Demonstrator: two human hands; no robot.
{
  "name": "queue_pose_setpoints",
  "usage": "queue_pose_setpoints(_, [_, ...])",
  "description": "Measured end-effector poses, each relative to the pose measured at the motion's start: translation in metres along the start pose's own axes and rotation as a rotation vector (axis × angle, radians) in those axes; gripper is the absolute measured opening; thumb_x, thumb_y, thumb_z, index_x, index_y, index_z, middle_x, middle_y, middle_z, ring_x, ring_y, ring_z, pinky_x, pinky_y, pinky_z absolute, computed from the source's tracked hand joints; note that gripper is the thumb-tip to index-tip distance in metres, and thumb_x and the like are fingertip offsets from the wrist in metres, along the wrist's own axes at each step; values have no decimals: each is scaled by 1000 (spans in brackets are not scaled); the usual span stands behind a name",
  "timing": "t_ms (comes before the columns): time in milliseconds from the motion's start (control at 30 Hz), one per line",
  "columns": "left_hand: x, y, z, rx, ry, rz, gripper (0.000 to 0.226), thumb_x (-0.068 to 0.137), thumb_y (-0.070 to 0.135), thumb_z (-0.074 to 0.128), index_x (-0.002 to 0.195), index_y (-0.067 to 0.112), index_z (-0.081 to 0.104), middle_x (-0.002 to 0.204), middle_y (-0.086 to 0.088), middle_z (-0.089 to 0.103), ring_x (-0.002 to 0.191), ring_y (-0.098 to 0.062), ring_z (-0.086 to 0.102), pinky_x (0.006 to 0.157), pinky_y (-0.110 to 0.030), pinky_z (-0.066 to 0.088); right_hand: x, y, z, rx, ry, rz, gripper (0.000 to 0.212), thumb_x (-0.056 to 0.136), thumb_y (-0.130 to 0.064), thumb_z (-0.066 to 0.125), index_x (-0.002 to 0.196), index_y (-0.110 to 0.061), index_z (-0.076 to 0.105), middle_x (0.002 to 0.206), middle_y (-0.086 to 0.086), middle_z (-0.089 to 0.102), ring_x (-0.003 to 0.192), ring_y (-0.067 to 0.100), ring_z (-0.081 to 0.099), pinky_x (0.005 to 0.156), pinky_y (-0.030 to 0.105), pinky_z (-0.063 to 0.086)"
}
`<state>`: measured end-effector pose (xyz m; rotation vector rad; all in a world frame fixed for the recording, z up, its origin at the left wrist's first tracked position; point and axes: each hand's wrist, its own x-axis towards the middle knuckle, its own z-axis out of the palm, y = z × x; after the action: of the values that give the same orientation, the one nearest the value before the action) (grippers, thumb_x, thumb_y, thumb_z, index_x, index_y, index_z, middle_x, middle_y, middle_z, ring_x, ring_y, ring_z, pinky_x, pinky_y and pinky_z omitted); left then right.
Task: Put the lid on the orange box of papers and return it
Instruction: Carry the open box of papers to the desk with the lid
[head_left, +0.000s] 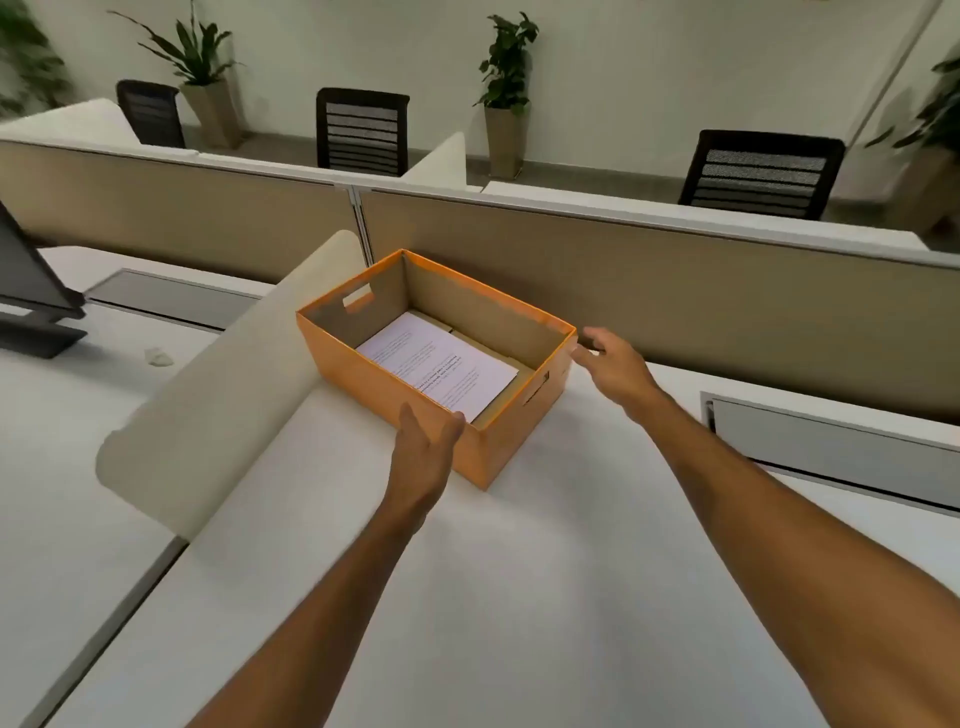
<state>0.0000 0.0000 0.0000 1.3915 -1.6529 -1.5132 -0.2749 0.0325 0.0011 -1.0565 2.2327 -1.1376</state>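
An orange box (363, 371) stands open on the white desk (467, 597), turned at an angle, with cut-out handles in its short ends. White printed papers (441, 371) lie flat on its bottom. No lid is in view. My left hand (423, 447) rests against the box's near long wall, thumb at the rim, fingers apart. My right hand (613, 366) hovers at the right corner of the box, fingers spread, fingertips at or just off the rim; contact is unclear.
A curved cream divider (228, 384) rises just left of the box. A tan partition wall (675, 306) runs behind it. A dark monitor base (31, 312) sits far left. Grey cable trays (831, 447) are set into the desk. Chairs and plants stand beyond.
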Motion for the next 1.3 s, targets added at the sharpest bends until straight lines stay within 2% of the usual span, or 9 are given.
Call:
queue_pose_setpoints(133, [22, -11, 6, -123, -18, -52, 86, 92, 53, 56, 158, 24, 7, 163, 2, 26, 145, -30, 33, 110, -56, 40, 22, 4, 8, 156, -52, 132, 57, 100, -36, 52, 150, -13, 39, 152, 8, 46, 138, 25, 43, 108, 38, 39])
queue_pose_setpoints(300, [35, -14, 17, -169, -7, 40, 57, 93, 51, 56, 142, 36, 30, 133, 20, 46, 124, -18, 48, 104, -56, 47, 43, 5, 22, 231, -131, 182, 62, 103, -40, 44, 157, -17, 22, 159, 3, 33, 146, 24, 32, 113, 41, 34])
queue_pose_setpoints(400, [42, -17, 19, -182, 34, 28, 62, 94, 45, 58, 146, 33, 27, 134, 16, 51, 117, -18, 52, 95, -50, 53, 51, 6, 28, 240, -99, 204, 39, 104, -36, 43, 140, -22, 43, 124, -4, 56, 123, 22, 50, 88, 34, 44])
queue_pose_setpoints(500, [45, -21, 18, -185, 93, 1, 58, 95, 34, 60, 145, 29, 32, 134, 7, 58, 109, -20, 58, 79, -43, 58, 53, 9, 29, 262, -56, 202, 16, 104, -31, 45, 117, -25, 51, 100, -6, 56, 91, 10, 54, 68, 28, 46])
queue_pose_setpoints(667, [46, -27, 3, -168, 133, -6, 41, 91, 20, 58, 127, 36, 49, 122, 2, 67, 109, -23, 63, 75, -49, 63, 41, 13, 26, 317, -96, 239, 23, 104, -37, 43, 119, -21, 51, 103, 2, 57, 100, 20, 55, 84, 48, 45])
queue_pose_setpoints(833, [38, -27, -12, -196, 62, -42, 45, 92, 13, 56, 131, 36, 52, 121, -1, 70, 115, -27, 63, 72, -48, 63, 23, 19, 18, 400, -119, 304, 17, 102, -28, 49, 113, -16, 54, 88, 9, 51, 90, 24, 52, 77, 47, 52])
queue_pose_setpoints(933, [29, -28, -20, -222, 22, -48, 46, 92, 9, 56, 128, 38, 53, 112, 0, 74, 108, -24, 67, 61, -37, 60, 7, 21, 9, 418, -147, 331, 18, 100, -25, 50, 112, -16, 60, 97, 10, 57, 100, 26, 57, 80, 51, 53])
queue_pose_setpoints(1167, [1, -31, -36, -198, -100, -36, 64, 93, 14, 63, 149, 33, 40, 117, -1, 74, 111, -26, 67, 60, -34, 61, -44, 30, -23, 464, -231, 340, 26, 95, -33, 55, 115, -23, 70, 114, 9, 65, 111, 28, 58, 74, 50, 55])
queue_pose_setpoints(1300, [-21, -26, -44, -167, -180, -4, 70, 89, 21, 70, 151, 30, 39, 126, -2, 70, 116, -26, 65, 74, -44, 63, -82, 37, -44, 514, -269, 340, 31, 92, -43, 59, 117, -26, 66, 123, 9, 66, 113, 31, 60, 78, 53, 57])
